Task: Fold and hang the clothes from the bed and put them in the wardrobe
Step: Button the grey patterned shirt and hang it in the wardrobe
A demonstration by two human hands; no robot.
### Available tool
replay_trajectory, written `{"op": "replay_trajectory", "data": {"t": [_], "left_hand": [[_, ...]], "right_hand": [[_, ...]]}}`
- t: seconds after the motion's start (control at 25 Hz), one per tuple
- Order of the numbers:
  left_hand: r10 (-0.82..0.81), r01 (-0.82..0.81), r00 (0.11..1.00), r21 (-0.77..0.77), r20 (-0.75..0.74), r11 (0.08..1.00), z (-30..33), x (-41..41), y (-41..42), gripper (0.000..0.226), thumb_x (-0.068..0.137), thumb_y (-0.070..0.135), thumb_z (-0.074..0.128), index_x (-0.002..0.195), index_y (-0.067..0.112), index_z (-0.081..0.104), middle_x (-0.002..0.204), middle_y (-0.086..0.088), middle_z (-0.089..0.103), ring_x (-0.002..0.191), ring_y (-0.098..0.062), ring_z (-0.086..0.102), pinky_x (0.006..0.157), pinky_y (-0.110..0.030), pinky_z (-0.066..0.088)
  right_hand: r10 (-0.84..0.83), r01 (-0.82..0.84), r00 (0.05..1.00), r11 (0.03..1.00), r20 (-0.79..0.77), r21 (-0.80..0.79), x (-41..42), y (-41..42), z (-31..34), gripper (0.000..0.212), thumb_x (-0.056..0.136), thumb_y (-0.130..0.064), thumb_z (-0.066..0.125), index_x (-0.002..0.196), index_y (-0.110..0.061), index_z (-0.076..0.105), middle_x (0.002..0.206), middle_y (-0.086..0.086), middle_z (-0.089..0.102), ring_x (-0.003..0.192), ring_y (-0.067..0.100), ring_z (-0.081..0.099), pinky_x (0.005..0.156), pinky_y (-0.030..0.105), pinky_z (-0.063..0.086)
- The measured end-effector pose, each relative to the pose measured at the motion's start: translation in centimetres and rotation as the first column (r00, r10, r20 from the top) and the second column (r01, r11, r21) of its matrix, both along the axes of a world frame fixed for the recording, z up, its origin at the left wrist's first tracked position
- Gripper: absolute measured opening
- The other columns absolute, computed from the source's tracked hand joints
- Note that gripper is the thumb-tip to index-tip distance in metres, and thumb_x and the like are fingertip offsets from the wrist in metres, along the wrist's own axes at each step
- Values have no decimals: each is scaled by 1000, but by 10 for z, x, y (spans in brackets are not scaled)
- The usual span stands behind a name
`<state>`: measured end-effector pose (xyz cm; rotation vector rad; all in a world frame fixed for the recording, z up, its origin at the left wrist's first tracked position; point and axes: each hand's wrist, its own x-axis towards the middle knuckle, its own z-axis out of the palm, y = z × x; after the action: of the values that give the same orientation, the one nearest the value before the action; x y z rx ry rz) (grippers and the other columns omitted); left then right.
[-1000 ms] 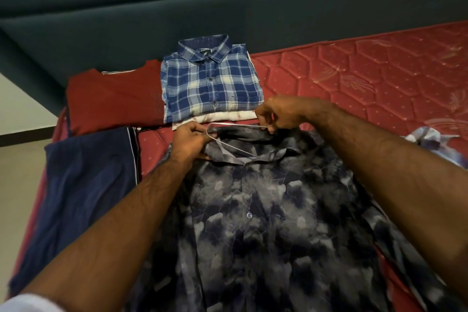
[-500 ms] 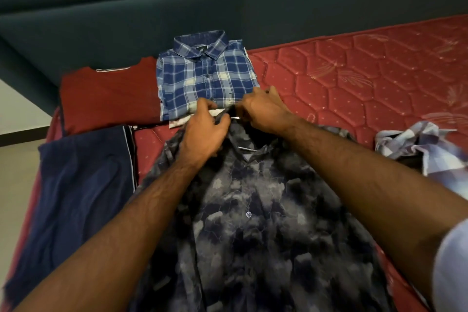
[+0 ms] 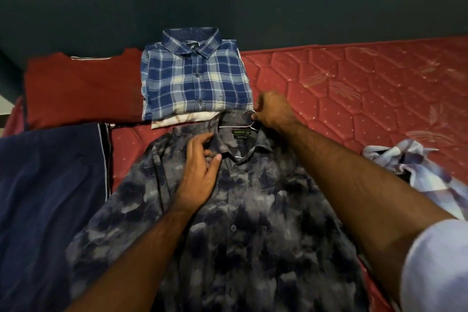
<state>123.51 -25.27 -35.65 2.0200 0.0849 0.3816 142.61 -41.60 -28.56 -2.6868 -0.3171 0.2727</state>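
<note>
A dark grey mottled shirt (image 3: 248,210) lies face up on the red mattress (image 3: 354,88), with a thin metal hanger (image 3: 238,126) inside its collar. My right hand (image 3: 272,111) pinches the hanger's hook just beyond the collar. My left hand (image 3: 202,172) lies on the shirt's left collar and chest, thumb and fingers loosely bent against the cloth. A folded blue plaid shirt (image 3: 195,76) sits on a folded white garment (image 3: 177,119) just past the collar.
A red garment (image 3: 81,88) lies at the back left and dark navy trousers (image 3: 50,197) at the left. A crumpled pale checked shirt (image 3: 417,167) lies at the right. A dark teal headboard (image 3: 228,7) rises behind the mattress.
My right hand moved right along the collar and now pinches the exposed hanger hook. My left hand slid down from the collar's back onto its left side. The neck label now shows.
</note>
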Motion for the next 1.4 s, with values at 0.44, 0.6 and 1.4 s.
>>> {"op": "replay_trajectory", "data": {"t": [0.44,0.6,1.4], "left_hand": [[37,-53,998,499,42,865,-15,-5,-17,50,98,32,46,147,23,41,160,-5,31,134,-26,42,103,-43,34],[47,-100,992,498,118,861,-22,-7,-17,41,96,32,48,136,20,47,137,-6,49,121,-27,48,98,-40,35],[159,-92,960,277,-231,957,7,30,-22,13,86,48,66,98,46,71,93,14,54,102,-16,53,91,-45,40]], "right_hand": [[80,-125,950,984,302,130,3,2,19,8,89,-18,71,86,-23,67,83,-9,66,78,14,62,72,34,52],[146,-165,980,976,136,140,27,34,24,11,89,-10,74,85,-18,67,74,-15,62,68,2,58,67,30,54],[-436,626,780,557,-449,546,-148,-5,-28,27,78,-42,84,83,-20,68,71,-3,73,70,16,72,72,41,62]]}}
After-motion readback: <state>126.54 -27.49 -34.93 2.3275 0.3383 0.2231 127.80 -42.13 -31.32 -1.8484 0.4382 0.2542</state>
